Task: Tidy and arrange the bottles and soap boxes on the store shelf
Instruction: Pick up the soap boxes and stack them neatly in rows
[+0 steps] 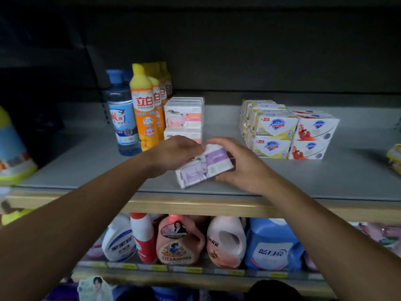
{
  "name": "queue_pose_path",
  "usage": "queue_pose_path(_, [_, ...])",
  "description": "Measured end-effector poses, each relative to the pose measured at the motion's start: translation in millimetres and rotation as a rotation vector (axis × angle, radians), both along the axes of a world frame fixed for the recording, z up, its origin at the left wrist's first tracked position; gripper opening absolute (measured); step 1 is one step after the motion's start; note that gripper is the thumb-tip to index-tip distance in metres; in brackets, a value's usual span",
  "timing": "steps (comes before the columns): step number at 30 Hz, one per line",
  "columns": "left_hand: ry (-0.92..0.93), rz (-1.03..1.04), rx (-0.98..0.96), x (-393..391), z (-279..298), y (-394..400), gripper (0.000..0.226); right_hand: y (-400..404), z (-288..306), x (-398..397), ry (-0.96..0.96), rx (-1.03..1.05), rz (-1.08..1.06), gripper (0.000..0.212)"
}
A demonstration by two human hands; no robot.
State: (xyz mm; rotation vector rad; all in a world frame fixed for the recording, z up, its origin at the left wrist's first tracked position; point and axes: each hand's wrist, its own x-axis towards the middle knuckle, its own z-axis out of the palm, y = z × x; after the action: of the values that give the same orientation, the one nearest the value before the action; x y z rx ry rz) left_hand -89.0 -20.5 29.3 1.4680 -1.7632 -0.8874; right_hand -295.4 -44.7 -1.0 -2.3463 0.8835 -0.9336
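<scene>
A white and purple soap box pack (205, 165) lies tilted on the grey shelf (86, 166), near its front edge. My left hand (173, 154) grips its left end and my right hand (237, 164) holds its right end. Behind it stands a stack of white and pink soap boxes (184, 116). To the left are a row of orange bottles with yellow caps (144, 111) and a blue bottle (122, 118). At the right sits a block of white and yellow soap boxes (271, 127) with white and red soap boxes (312, 135) beside it.
A large bottle (13, 148) stands at the shelf's far left edge, and a yellow pack (395, 157) at the far right. The lower shelf holds several detergent jugs: white (118, 242), pink (180, 242) and blue (271, 246).
</scene>
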Motion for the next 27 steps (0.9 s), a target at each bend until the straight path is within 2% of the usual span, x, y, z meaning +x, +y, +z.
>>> queue_pose_path(3, [0.333,0.075,0.106,16.1,-10.2,-2.1,0.022,-3.8,-11.6,10.0,-0.091,0.199,-0.043,0.063])
queue_pose_path(6, [0.674,0.113,0.181,26.8,-27.1,2.1,0.023,-6.3,-20.2,19.7,-0.25,0.329,-0.209,0.03])
queue_pose_path(8, [0.824,0.109,0.169,29.8,-38.6,5.1,0.032,-8.8,-23.5,23.8,-0.261,0.354,-0.389,0.058])
queue_pose_path(10, [0.838,0.085,0.122,29.2,-44.2,5.5,0.038,-10.4,-22.7,24.0,-0.242,0.388,-0.46,0.07])
queue_pose_path(13, [0.688,0.085,0.069,24.7,-45.0,4.9,0.049,-15.1,-17.1,24.7,-0.328,0.538,-0.457,0.06])
queue_pose_path(16, [0.592,0.088,0.014,19.0,-46.2,6.1,0.047,-20.4,-16.5,23.5,-0.415,0.603,-0.461,0.055])
queue_pose_path(18, [0.58,0.105,0.0,17.3,-46.2,6.7,0.048,-20.5,-19.7,21.3,-0.447,0.569,-0.44,0.05])
queue_pose_path(20, [0.59,0.118,0.023,18.2,-46.1,6.6,0.049,-17.9,-23.3,19.4,-0.534,0.53,-0.394,0.036])
queue_pose_path(22, [0.603,0.091,0.062,19.9,-45.0,7.0,0.044,-14.1,-25.3,17.8,-0.629,0.497,-0.328,0.033])
queue_pose_path(27, [0.664,0.127,0.112,23.7,-43.7,6.0,0.032,-7.9,-29.2,15.4,-0.459,0.304,-0.162,0.051])
